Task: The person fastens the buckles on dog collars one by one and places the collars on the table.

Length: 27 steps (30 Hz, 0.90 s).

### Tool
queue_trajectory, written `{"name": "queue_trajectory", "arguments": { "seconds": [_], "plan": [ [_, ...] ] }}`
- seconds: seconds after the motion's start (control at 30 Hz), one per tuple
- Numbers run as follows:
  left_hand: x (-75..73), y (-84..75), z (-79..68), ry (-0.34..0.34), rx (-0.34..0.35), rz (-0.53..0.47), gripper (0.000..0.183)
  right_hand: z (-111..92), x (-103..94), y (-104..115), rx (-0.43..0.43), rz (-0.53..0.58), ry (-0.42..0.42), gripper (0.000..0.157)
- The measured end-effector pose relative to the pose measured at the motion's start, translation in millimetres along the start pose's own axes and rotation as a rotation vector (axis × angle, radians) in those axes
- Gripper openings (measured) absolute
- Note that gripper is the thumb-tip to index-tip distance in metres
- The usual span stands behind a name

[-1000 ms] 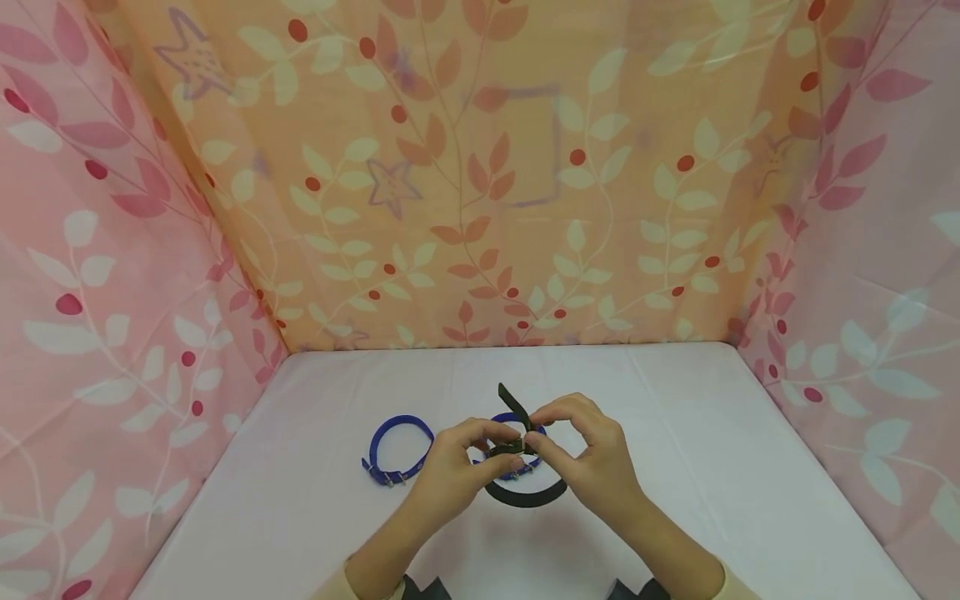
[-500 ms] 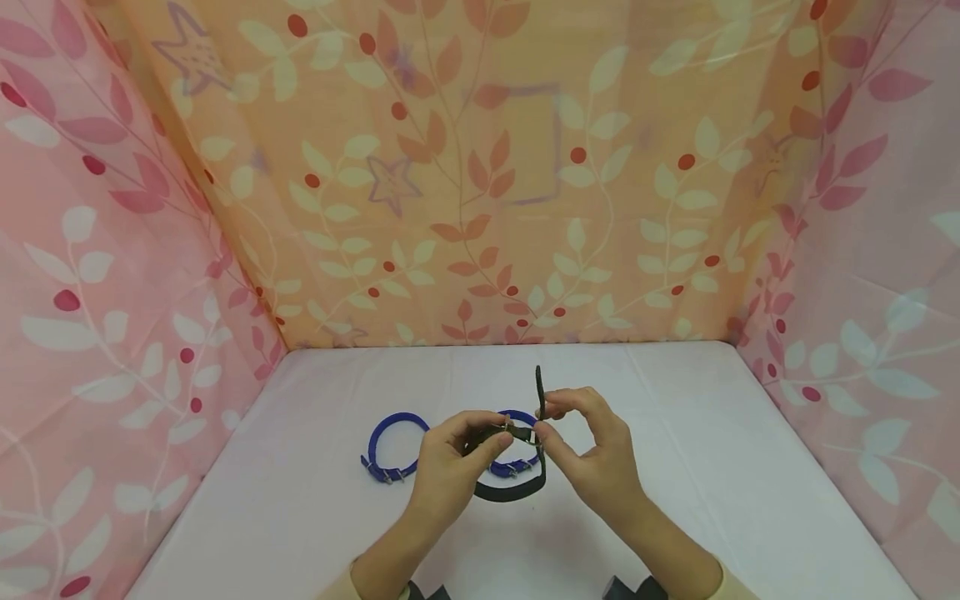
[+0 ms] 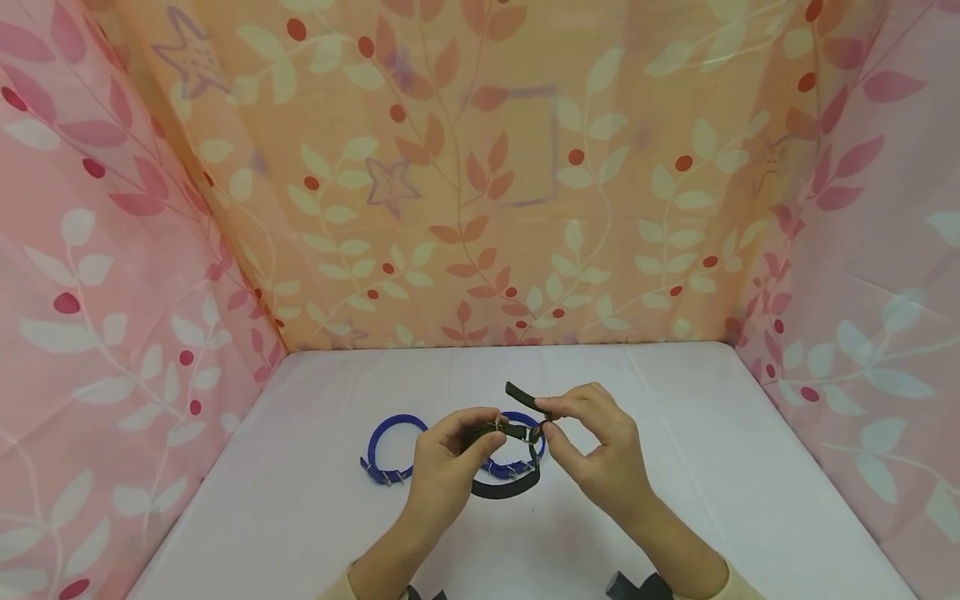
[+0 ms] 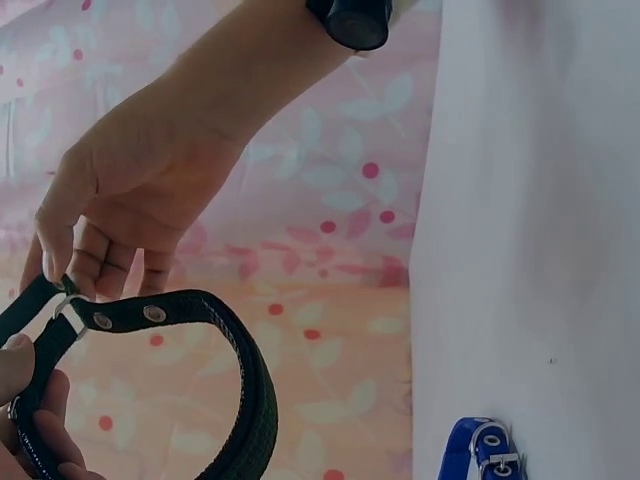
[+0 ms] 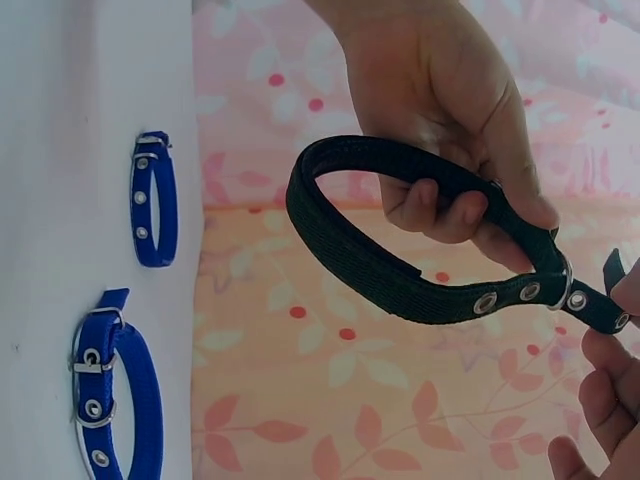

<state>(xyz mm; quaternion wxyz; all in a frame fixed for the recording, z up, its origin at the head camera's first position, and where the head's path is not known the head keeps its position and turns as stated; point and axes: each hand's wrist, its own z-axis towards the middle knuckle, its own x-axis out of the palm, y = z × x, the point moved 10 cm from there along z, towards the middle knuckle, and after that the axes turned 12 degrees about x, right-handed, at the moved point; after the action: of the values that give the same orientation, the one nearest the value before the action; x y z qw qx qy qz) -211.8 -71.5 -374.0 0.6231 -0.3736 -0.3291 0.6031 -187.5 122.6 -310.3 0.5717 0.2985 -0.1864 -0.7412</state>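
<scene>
A dark, nearly black buckled pet collar (image 3: 501, 492) hangs as a loop between both hands, above the table. My left hand (image 3: 442, 467) pinches it by the buckle end, thumb and fingers on the strap. The fingertips of my right hand (image 3: 611, 442) pinch the strap just past a metal ring, and the loose end tilts up and to the left. In the right wrist view the collar (image 5: 350, 262) shows metal eyelets, and its strap passes through the ring. Fingers partly hide the buckle.
Two blue collars, both buckled into rings, lie on the white table (image 3: 675, 500): one blue collar (image 3: 386, 477) left of my left hand, another blue collar (image 3: 508, 471) behind the dark one. Patterned cloth walls (image 3: 450, 208) enclose the back and sides.
My right hand has drawn slightly right, away from my left hand. The strap's loose end stood upright half a second ago and now leans left. The blue collars stay put.
</scene>
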Motion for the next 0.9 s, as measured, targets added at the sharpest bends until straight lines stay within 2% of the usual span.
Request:
{"name": "queue_trajectory", "arguments": {
  "seconds": [0.17, 0.33, 0.67, 0.8, 0.9],
  "plan": [
    [-1.2, -1.4, 0.1, -0.012, 0.0, -0.007, 0.025, -0.5, 0.3, 0.5, -0.027, -0.033, -0.003, 0.038],
    [-2.5, -1.5, -0.9, -0.026, -0.009, -0.025, 0.026, -1.7, 1.3, 2.1, -0.081, -0.043, -0.021, 0.021],
    [-1.2, -1.1, -1.7, -0.028, -0.023, -0.056, 0.025, -1.8, 4.1, 8.9, -0.153, -0.062, -0.012, 0.029],
    [-1.1, -0.7, -1.1, -0.017, -0.02, -0.048, 0.025, -1.6, 5.7, 9.5, -0.167, -0.057, 0.008, 0.028],
    [-1.2, -0.6, -0.9, -0.008, -0.021, -0.052, 0.026, -2.0, 7.2, 9.1, -0.171, -0.052, 0.032, 0.022]
  ]
}}
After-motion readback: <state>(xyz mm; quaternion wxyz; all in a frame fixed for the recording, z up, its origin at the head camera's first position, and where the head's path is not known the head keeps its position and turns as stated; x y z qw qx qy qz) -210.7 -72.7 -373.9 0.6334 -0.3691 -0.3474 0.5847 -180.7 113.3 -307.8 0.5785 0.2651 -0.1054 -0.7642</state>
